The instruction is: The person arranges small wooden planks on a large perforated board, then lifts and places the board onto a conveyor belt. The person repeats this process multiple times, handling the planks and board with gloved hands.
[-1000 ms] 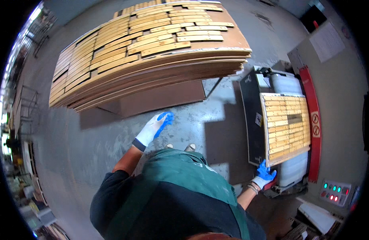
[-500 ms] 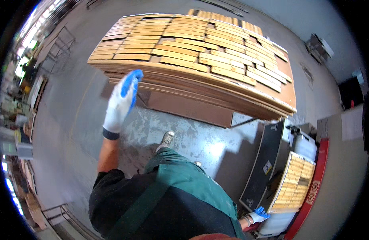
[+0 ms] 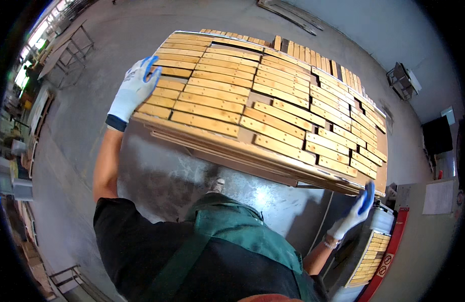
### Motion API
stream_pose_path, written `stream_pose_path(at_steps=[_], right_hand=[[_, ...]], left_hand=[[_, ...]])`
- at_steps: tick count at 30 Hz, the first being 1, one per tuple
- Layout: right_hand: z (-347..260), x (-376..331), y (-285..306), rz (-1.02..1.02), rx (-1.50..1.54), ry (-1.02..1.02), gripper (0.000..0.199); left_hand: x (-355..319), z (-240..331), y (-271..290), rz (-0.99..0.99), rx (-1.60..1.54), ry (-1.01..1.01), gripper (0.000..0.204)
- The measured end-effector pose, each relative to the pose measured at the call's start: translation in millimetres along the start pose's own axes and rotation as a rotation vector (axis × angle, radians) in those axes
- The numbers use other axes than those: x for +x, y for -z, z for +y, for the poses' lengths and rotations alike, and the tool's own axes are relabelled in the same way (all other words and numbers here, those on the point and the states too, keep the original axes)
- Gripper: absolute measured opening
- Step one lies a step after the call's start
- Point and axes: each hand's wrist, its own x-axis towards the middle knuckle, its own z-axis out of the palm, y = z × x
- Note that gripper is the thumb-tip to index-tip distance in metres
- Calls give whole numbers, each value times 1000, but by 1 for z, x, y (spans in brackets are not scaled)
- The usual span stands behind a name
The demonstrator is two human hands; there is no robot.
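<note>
A large board covered with rows of short yellow wooden slats lies on top of a stack of brown sheets in front of me. My left hand, in a white glove with blue fingertips, is at the board's left end, fingers apart over the end slats; whether it presses on them I cannot tell. Just off the board's near right corner is my right hand, gloved alike. Its fingers are stretched out and nothing shows in it. Gaps of bare board show among the slats, mostly in the right half.
More slats lie behind the stack. At lower right a smaller slat-covered panel leans beside a red strip along a grey cabinet. A metal cart stands by the far wall, and a table frame at far left.
My left hand has moved up and left to the board's end. My right hand has left the smaller panel and risen to the near right corner. The stack appears closer.
</note>
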Motion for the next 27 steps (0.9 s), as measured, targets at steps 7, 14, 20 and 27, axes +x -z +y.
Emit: stream_pose_path(at_steps=[7, 14, 20, 27], right_hand=[[-78, 9, -157, -728, -569, 722, 56], [1, 27, -49, 253, -1091, -69, 35], [81, 42, 9, 336, 241, -738, 36], [121, 66, 32, 279, -145, -725, 41]], left_hand=[[-15, -37, 3, 62, 104, -292, 57], [-50, -125, 7, -75, -372, 368, 56], [61, -216, -51, -451, -704, 332, 55], [147, -178, -93, -493, -597, 352, 52]])
